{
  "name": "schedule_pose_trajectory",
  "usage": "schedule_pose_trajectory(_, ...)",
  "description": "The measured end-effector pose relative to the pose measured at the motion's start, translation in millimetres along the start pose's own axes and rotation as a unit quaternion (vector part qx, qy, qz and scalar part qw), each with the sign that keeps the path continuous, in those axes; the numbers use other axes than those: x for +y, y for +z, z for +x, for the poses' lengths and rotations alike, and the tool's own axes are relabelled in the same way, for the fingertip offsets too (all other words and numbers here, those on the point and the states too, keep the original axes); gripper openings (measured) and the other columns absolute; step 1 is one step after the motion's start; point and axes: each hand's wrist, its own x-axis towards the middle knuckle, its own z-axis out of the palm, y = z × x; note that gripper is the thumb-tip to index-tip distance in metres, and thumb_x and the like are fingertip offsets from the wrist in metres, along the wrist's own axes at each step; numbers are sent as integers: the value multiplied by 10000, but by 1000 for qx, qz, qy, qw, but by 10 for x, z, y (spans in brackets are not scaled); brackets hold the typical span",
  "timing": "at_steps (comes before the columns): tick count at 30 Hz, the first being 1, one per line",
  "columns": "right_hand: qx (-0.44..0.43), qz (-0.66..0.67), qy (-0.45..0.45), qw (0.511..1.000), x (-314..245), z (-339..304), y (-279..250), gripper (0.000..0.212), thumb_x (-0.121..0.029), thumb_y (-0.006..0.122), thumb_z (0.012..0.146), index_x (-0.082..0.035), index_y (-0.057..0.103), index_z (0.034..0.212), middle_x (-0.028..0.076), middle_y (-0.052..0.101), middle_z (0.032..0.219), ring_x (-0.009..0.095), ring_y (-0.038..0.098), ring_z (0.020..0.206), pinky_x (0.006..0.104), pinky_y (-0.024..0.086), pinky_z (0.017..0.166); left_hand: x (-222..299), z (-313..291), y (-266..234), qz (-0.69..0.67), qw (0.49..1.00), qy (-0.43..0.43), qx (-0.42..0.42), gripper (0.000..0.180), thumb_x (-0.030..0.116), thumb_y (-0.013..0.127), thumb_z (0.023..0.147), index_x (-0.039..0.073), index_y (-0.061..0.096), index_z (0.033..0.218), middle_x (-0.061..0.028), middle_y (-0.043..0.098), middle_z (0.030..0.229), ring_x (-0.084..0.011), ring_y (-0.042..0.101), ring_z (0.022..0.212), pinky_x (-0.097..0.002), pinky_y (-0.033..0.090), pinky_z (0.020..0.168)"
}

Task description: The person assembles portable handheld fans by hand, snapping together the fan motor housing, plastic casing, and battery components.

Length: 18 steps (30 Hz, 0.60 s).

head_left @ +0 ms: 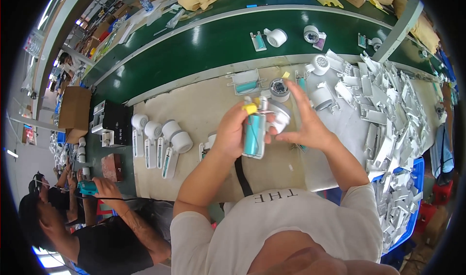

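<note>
My left hand (230, 133) is closed around an opened white handle housing (260, 151). A teal cylindrical battery (252, 137) lies inside it, with thin wires and a yellow piece (250, 108) at the top. A round white head (280, 116) sits beside this housing, next to the fingers. My right hand (313, 128) is open, thumb and fingers spread around that head; whether the thumb touches it I cannot tell. Just beyond, another round head (279, 88) with a dark inside lies by a second white housing (237, 77) with a teal battery.
Loose white housings (371, 93) pile up at the right, above a blue crate (415, 197) of more. Several white units (174, 137) line the left, near a black box (110, 124). A green conveyor (204, 42) runs behind. At left a co-worker's hand holds a teal tool (88, 187).
</note>
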Motion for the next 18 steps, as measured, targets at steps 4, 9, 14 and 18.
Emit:
schedule_pose_trajectory(4, -48, 251, 102, 961, 86, -179, 69, 823, -67, 724, 590, -79, 296, 1293, 125, 397, 1258, 245, 389, 1168, 359, 303, 974, 52, -31, 170, 35, 999, -15, -6, 343, 239, 426, 846, -3, 488, 1081, -170, 578, 903, -278, 617, 735, -359, 522, 557)
schedule_pose_trajectory(9, 15, 237, -44, 970, 213, -291, -39, 767, -164, 720, 660, -65, 283, 1283, 143, 386, 1224, 263, 402, 1150, 366, 350, 942, 138, -80, 198, 135, 989, -48, 40, 304, 194, 422, 837, -5, 492, 1055, -157, 581, 888, -257, 613, 703, -338, 517, 545)
schedule_pose_trajectory(14, -54, 395, 191, 897, 99, -337, -58, 736, -120, 738, 634, -76, 343, 1253, 109, 423, 1197, 221, 491, 1060, 323, 487, 771, 204, -74, 181, 209, 975, -68, 36, 290, 150, 393, 824, 2, 479, 1057, -147, 576, 895, -212, 602, 665, -323, 509, 532)
schedule_pose_trajectory(18, 82, -193, -172, 962, 66, -214, -289, 536, 25, 687, 573, -93, 528, 1071, 103, 536, 1062, 283, 568, 922, 328, 515, 708, 132, -95, 213, 360, 929, -82, 32, 227, 112, 428, 813, 7, 467, 1010, -116, 564, 851, -151, 564, 614, -294, 484, 516)
